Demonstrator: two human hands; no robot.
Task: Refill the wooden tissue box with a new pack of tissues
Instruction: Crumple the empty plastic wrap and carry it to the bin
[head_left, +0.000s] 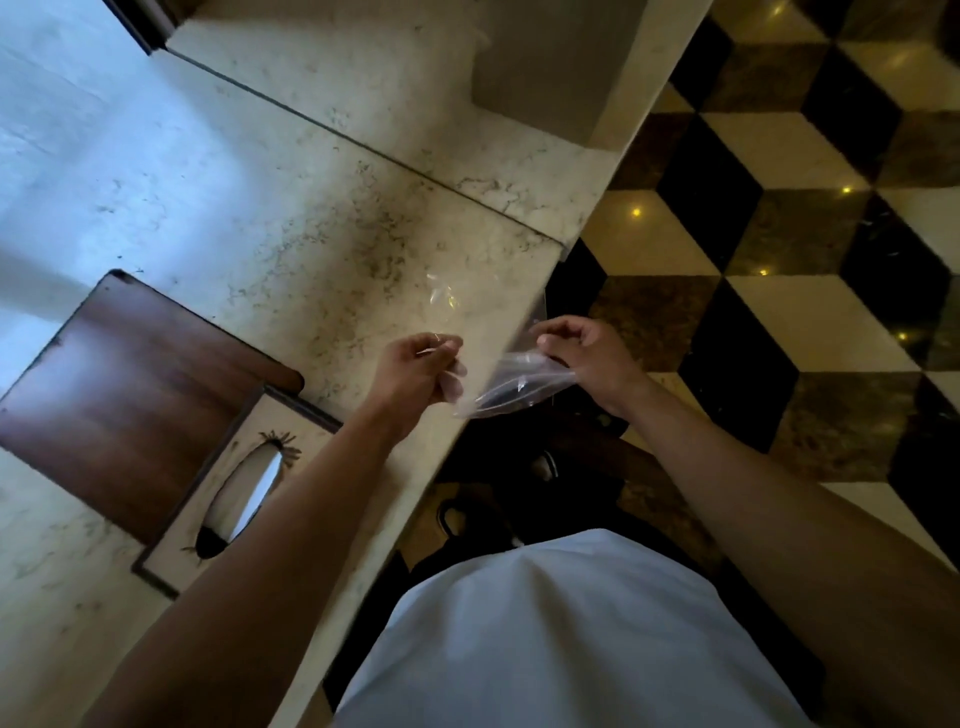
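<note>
Clear plastic wrapper (514, 387) pinched between both hands' grips, tissue box (228, 483) well left

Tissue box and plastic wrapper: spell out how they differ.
The tissue box is rigid, opaque dark wood; the plastic wrapper is clear, limp and crumpled. The tissue box rests on the marble counter; the plastic wrapper is pinched between the left hand and right hand past its edge.

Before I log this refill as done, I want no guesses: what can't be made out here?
- Head view, brown wooden tissue box: inside hidden by its own walls; the left forearm covers part of the pale oval-slotted lid.
- Clear plastic wrapper: see-through and blurred, contents unclear; left hand and right hand cover its ends.
- New tissues: only a white glimpse in the slot.
</note>
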